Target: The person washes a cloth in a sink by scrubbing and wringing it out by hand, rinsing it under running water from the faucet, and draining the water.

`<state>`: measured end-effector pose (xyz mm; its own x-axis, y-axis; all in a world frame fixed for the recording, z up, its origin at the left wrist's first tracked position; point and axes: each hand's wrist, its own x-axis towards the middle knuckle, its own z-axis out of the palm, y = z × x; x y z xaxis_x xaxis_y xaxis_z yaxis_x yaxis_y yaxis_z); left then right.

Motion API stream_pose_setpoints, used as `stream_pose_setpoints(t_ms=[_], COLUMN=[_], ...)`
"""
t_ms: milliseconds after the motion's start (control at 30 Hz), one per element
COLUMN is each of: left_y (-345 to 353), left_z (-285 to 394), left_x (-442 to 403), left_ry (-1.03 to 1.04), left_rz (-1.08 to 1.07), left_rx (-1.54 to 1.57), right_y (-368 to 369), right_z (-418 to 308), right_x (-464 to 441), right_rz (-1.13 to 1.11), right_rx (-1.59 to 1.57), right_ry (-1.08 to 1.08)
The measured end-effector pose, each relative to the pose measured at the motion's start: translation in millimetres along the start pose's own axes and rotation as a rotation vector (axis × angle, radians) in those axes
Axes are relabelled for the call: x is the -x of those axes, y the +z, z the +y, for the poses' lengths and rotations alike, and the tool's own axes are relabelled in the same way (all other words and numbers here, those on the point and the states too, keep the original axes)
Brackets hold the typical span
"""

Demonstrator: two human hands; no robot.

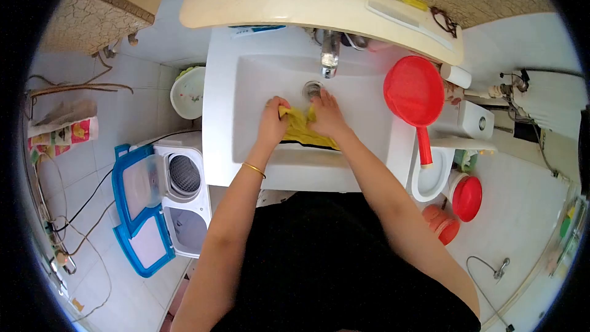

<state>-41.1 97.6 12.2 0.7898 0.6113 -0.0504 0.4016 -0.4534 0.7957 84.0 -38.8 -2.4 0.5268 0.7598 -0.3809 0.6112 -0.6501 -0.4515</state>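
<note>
Okay, picture a clock face over the white sink [365,107], the biggest thing going. Out at 8 there's a small washing machine [177,204] with its blue-edged lids flipped back. Between 2 and 3, a red dipper [413,89], handle pointing to 6. Yellow cloth [301,130] is bunched in the sink, just toward 6 from the middle. Left hand [273,124] at 9 has its grip pinched on the cloth; right hand [329,115] at 3 is touching it, can't tell if that grip's clenched. Tap [330,55] at 12, drain [311,88] just below that.
</note>
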Motion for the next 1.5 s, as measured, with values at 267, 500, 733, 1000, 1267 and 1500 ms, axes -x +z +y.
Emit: stream_pose_setpoints(t_ms=[267,500,733,1000,1267,1500], left_y=[56,116,142,129,77,41], left_z=[95,164,168,162,138,86], left_x=[-11,-35,-69,-46,10,47], left_ry=[0.094,-0.135,-0.192,-0.412,-0.522,-0.553], left_rz=[-0.113,-0.261,-0.421,-0.457,-0.309,-0.195], left_rx=[0.334,0.436,0.352,0.819,0.855,0.908], right_y=[-27,-115,-154,-172,-162,-126], right_z=[18,11,69,99,108,94], right_x=[103,179,206,215,211,177], right_rz=[0.393,0.686,0.762,0.785,0.323,0.001], right_rx=[-0.47,-0.544,-0.242,-0.039,-0.257,-0.596], right_ry=[0.039,0.098,0.152,0.126,0.191,0.094])
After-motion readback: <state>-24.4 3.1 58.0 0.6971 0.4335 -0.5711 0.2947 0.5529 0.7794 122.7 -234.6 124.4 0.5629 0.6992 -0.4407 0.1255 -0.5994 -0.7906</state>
